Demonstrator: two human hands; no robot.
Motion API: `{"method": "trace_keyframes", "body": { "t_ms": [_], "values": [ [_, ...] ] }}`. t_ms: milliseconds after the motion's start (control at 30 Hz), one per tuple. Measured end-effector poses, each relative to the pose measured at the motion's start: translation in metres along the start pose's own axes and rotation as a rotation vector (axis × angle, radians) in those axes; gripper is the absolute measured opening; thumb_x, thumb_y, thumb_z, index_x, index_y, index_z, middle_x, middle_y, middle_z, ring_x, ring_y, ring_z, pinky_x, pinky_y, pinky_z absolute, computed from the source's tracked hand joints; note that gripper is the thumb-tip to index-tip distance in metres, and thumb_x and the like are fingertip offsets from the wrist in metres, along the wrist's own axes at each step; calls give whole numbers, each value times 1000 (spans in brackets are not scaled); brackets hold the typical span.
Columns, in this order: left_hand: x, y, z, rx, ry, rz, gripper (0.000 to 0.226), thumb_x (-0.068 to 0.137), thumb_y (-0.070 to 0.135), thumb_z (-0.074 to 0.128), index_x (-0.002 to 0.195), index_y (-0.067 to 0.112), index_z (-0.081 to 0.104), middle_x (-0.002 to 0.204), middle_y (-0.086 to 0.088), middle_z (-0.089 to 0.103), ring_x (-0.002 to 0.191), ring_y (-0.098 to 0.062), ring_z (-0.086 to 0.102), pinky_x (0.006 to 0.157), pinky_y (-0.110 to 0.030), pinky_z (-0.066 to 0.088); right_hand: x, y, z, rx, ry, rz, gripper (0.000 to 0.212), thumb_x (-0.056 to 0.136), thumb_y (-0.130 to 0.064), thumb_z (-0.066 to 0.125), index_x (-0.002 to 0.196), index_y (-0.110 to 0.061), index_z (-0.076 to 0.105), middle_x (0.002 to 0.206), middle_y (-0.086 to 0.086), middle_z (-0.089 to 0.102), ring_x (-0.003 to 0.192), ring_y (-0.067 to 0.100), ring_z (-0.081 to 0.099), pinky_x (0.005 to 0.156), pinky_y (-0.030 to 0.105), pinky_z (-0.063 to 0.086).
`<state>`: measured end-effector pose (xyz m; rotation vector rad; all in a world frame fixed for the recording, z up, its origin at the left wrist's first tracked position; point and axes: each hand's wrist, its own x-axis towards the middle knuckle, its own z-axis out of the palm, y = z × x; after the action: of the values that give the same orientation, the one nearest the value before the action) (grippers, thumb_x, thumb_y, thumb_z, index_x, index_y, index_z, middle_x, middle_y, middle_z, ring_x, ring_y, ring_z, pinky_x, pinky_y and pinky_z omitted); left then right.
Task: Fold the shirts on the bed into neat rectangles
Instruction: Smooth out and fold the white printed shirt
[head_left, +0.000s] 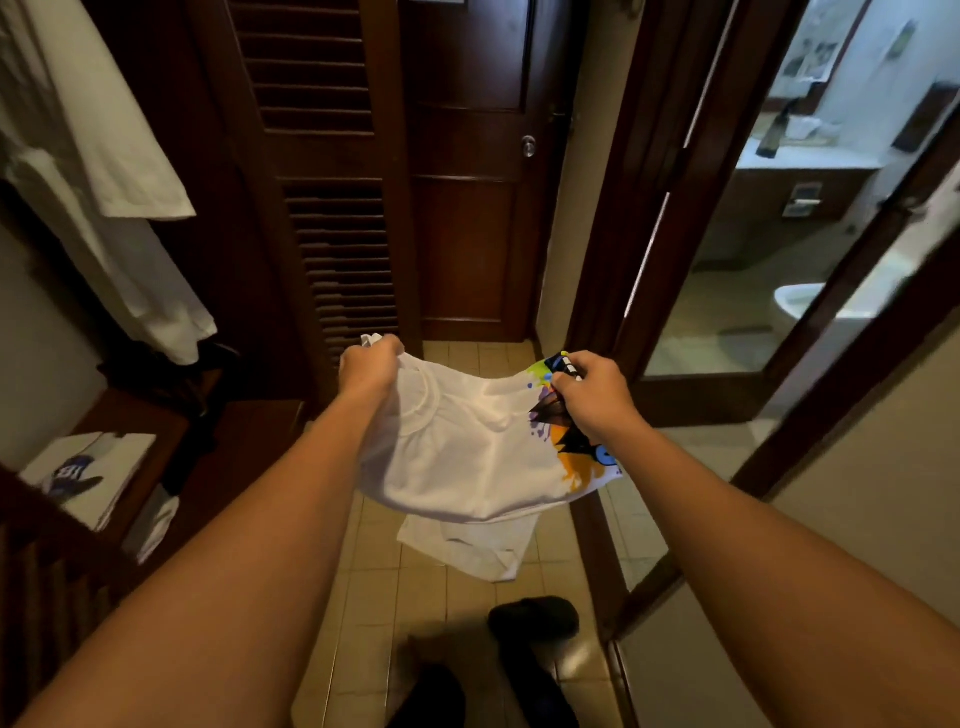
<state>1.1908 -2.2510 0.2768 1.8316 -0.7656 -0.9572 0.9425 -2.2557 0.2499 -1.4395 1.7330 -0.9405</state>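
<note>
Shirt (467, 447), white with a bright colour print on its right part, hangs in the air between two outstretched arms, over a tiled floor (374, 551) and not on any bed; no bed shows in this view. Its top edge runs left to right, sagging in the middle, and the rest of the cloth drops below, with a loose white flap lowest of all. The left hand (370, 364) has its fingers curled tight round a bunch of the top edge at the left end. The right hand (592, 387) pinches the printed part at the right end. Both hands sit at about the same height and equally far out, so neither is the nearer; the long axis of the shirt lies straight across between them. Judging by this, the shirt must next be carried to a flat surface and laid down with that edge kept taut. A folded white shirt with a blue print (85, 475) rests on a wooden bench (156, 431) at near left, white cloth (104, 171) hangs at far left, and a dark wooden door (467, 208) stands beyond.
</note>
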Motion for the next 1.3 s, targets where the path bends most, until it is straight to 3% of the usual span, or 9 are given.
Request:
{"method": "trace_keyframes", "body": {
  "t_ms": [200,333,467,600,667,833,933,1100,1300],
  "values": [
    [146,47,12,-90,63,-83,44,87,36,51,120,8,62,117,-14,63,105,-34,60,100,-48,49,140,-48,74,-2,-48,16,20,100,-17,56,118,-17,65,107,6,70,94,22,69,88,42,59],
    [227,80,2,-169,110,-116,42,86,24,52,122,5,62,118,-13,62,101,-32,58,87,-39,47,221,-91,120,-26,-80,-41,19,97,-21,59,114,-20,67,100,4,71,89,22,70,83,44,60],
    [275,98,-31,-188,128,-118,47,86,19,53,130,5,58,119,-15,64,106,-38,63,91,-41,51,266,-139,160,-24,-150,-102,22,100,-17,57,120,-15,65,106,4,68,94,20,66,76,30,50],
    [311,108,-75,-201,165,-92,13,80,15,60,89,6,60,71,-7,53,53,-21,48,50,-26,37,302,-183,205,-15,-246,-174,27,101,-16,55,128,-12,61,109,4,63,92,18,62,68,23,47],
    [326,109,-95,-200,213,-120,12,82,16,61,77,12,52,59,-6,37,43,-18,32,45,-24,26,318,-201,229,-16,-290,-215,28,102,-17,55,129,-13,60,112,5,63,94,17,61,69,22,47],
    [367,101,-130,-254,340,-142,21,85,20,65,94,1,66,72,-19,60,57,-25,53,55,-34,43,364,-238,293,-1,-426,-246,32,102,-18,54,134,-15,58,118,5,62,102,22,64,83,34,55],
    [394,99,-145,-283,424,-127,18,91,17,61,102,3,68,73,-15,64,59,-25,57,52,-27,42,395,-261,337,11,-533,-274,26,102,-16,55,127,-18,61,111,4,65,98,22,66,87,39,57],
    [420,102,-160,-406,594,-149,14,97,12,55,105,15,66,85,-7,68,73,-22,63,59,-28,44,445,-295,411,17,-766,-310,20,96,-20,57,99,-38,63,101,11,72,85,31,74,79,49,62],
    [415,76,-187,-486,848,-215,20,93,13,59,110,15,68,97,-11,71,78,-24,65,63,-28,47,445,-334,484,-19,-964,-371,18,99,-16,57,111,-28,62,102,12,70,84,30,74,77,49,62]
  ]
}}
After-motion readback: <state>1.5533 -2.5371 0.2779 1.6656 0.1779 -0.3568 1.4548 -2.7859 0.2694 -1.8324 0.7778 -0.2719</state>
